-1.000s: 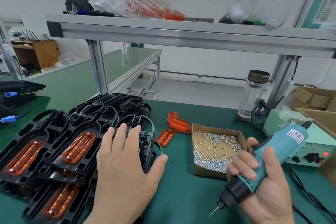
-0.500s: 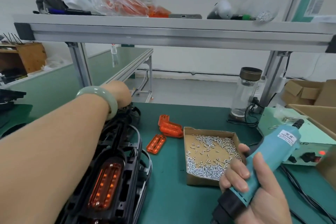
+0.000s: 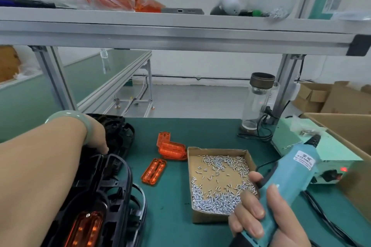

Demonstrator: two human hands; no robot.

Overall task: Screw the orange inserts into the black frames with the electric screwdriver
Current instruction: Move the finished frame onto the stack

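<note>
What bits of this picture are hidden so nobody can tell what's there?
All in the head view:
- left hand: its own wrist hides the fingers, so it is unclear whether they grip the black frames.
- electric screwdriver: the tip is cut off by the bottom edge, below the right hand.
- screws in the cardboard box: too small to count.
</note>
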